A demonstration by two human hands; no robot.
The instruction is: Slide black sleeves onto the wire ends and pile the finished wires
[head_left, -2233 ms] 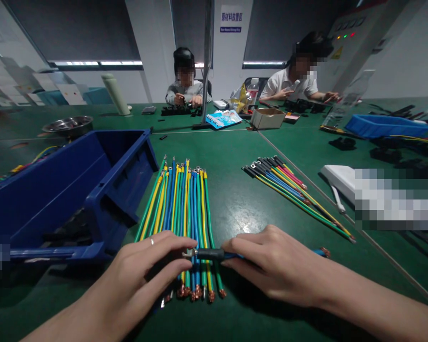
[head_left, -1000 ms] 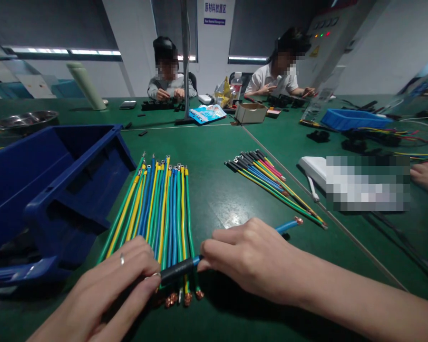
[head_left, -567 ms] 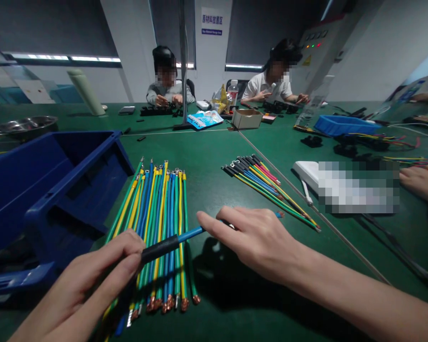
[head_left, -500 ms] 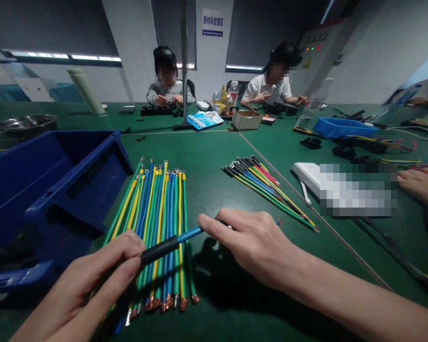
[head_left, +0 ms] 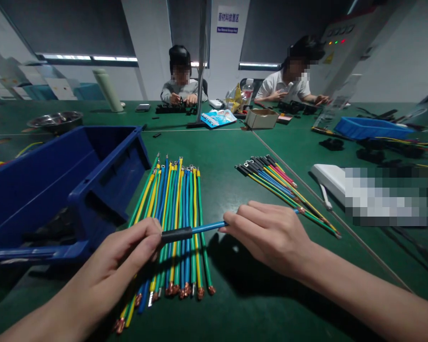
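Between my two hands a blue wire (head_left: 209, 227) is held nearly level above the table. My left hand (head_left: 117, 266) pinches the black sleeve (head_left: 177, 234) around the wire's left end; the fingers cover the tip there. Fingers of my right hand (head_left: 269, 235) are closed on the wire farther along, and its bare copper end sticks out past the knuckles. Beneath the held wire lies a row of green, yellow and blue wires (head_left: 180, 194) with copper ends toward me. A smaller fan of wires with black sleeves (head_left: 267, 173) rests beyond my right hand.
A deep blue bin (head_left: 107, 190) with black pieces inside stands at left, a metal bowl (head_left: 55, 121) behind it. At right are a white device (head_left: 328, 183) and a light-blue tray (head_left: 371, 128). Two people sit across the green table, near a cardboard box (head_left: 261, 118).
The view has swung left, so things appear farther right. The blue wire is now closer to level, with both hands still gripping it and the black sleeve still at my left fingers.
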